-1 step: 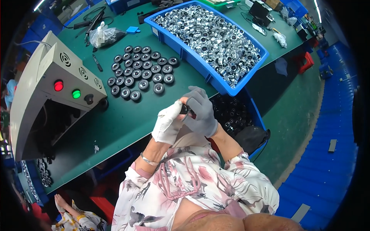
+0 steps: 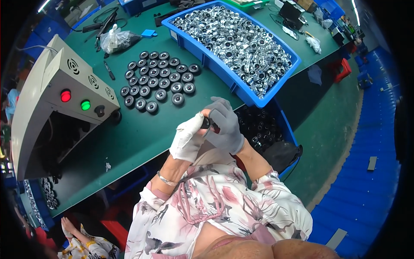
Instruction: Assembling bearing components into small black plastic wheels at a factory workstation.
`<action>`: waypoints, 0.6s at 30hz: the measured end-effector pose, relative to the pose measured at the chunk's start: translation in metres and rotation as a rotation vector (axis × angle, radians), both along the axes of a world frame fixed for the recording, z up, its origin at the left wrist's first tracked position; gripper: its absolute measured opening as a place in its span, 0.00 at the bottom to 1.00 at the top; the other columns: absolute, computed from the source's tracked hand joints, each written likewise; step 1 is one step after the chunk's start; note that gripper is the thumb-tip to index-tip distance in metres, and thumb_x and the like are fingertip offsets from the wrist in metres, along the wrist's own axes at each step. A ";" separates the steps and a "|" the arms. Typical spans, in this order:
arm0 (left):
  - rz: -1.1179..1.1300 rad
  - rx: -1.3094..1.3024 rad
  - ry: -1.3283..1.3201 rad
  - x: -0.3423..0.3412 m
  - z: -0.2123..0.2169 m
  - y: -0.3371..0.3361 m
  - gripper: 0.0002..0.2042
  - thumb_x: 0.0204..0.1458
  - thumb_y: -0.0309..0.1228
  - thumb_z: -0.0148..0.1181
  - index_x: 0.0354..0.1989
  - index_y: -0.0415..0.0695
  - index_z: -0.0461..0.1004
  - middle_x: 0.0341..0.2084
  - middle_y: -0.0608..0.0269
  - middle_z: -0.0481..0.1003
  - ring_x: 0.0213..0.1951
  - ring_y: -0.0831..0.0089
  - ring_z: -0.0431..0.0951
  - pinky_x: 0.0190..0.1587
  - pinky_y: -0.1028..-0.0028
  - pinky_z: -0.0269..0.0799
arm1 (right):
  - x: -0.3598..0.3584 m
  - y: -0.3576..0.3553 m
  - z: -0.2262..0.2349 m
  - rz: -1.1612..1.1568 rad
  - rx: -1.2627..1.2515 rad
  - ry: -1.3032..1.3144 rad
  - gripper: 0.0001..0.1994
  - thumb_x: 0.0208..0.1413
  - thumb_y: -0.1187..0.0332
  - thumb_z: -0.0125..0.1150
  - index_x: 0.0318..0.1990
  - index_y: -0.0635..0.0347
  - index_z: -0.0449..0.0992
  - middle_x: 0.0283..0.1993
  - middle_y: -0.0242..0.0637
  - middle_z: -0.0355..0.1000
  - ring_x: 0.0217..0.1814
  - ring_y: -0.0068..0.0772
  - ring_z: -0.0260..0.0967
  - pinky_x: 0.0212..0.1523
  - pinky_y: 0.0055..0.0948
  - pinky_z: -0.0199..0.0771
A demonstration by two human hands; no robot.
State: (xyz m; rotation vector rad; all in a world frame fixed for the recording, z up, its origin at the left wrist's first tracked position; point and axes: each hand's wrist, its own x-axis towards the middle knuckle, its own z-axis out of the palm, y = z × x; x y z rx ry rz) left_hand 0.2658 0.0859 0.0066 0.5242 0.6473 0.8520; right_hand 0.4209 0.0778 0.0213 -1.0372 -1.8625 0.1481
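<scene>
At frame centre, the white-gloved left hand and grey-gloved right hand together pinch a small black round part between their fingertips, above the green table edge. Rows of black rings lie upper left; a blue bin of silvery parts sits above.

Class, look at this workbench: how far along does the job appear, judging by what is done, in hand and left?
Done: about two dozen black round parts stand in rows on the green table. In hand: the left hand and right hand together hold one small black part. Left: the blue bin of silvery parts looks full, and a lower bin of black parts still holds many.
</scene>
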 end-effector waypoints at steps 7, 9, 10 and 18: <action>-0.055 -0.107 -0.003 -0.001 0.006 0.002 0.19 0.66 0.45 0.54 0.46 0.37 0.77 0.37 0.63 0.77 0.36 0.77 0.75 0.42 0.78 0.70 | 0.005 -0.003 0.006 -0.003 -0.121 0.026 0.20 0.35 0.72 0.70 0.41 0.62 0.77 0.39 0.41 0.73 0.43 0.46 0.71 0.57 0.50 0.70; -0.052 -0.244 -0.097 0.002 0.007 -0.004 0.19 0.66 0.44 0.55 0.46 0.37 0.77 0.37 0.65 0.77 0.36 0.77 0.75 0.43 0.78 0.71 | 0.006 -0.002 0.004 -0.014 -0.075 -0.005 0.20 0.35 0.73 0.70 0.42 0.62 0.78 0.39 0.41 0.73 0.43 0.45 0.71 0.57 0.49 0.70; -0.053 -0.244 -0.096 0.002 0.005 -0.005 0.19 0.66 0.44 0.55 0.46 0.37 0.77 0.37 0.65 0.77 0.36 0.77 0.75 0.43 0.78 0.71 | 0.006 -0.002 0.000 -0.026 -0.072 0.016 0.20 0.35 0.73 0.70 0.42 0.62 0.78 0.39 0.41 0.73 0.43 0.45 0.71 0.58 0.50 0.70; 0.330 0.865 0.775 0.001 0.000 -0.001 0.18 0.50 0.23 0.69 0.51 0.36 0.75 0.34 0.57 0.77 0.34 0.64 0.78 0.40 0.71 0.75 | 0.008 -0.015 0.011 0.038 -0.304 0.211 0.25 0.45 0.76 0.67 0.55 0.61 0.75 0.50 0.41 0.72 0.54 0.39 0.71 0.61 0.37 0.69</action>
